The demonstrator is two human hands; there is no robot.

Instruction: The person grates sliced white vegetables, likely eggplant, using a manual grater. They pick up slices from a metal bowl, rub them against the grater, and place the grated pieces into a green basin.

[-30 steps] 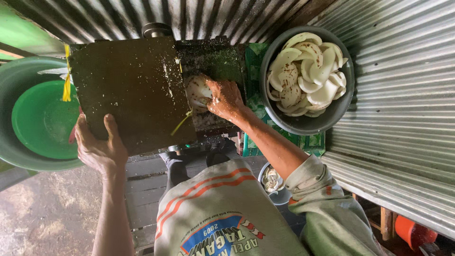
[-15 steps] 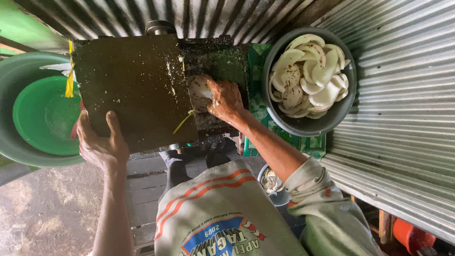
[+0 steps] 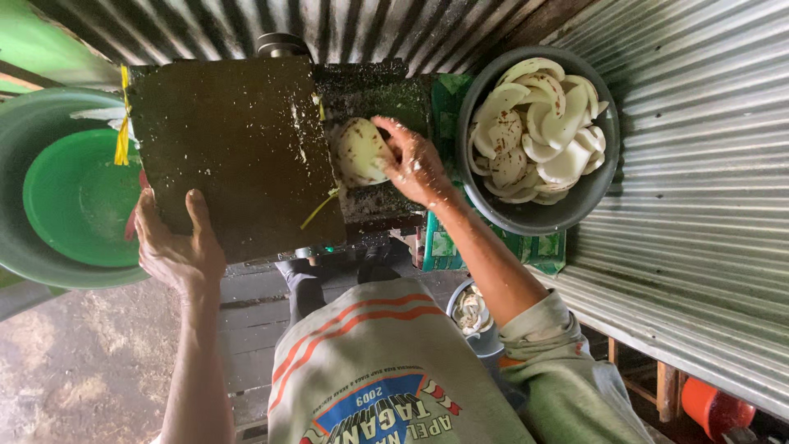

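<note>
1. Dark box filling the upper centre of the frame, flecked with white scraps, backed by corrugated metal along the top and right.
2. Grey bowl at upper right, heaped with white coconut pieces, just beside the box.
3. Green bowl nested in a grey basin at the left edge, partly hidden behind the box corner.
4. Small tin of scraps low at centre, half covered by the right sleeve.
5. Coconut half lay on the box's dark right part, at centre top.
6. Right hand reached up from lower right, fingers curled over the coconut half, pressing it against the machine.
7. Left hand clamped on the box's lower left edge, thumb on top, fingers wrapped under.
</note>
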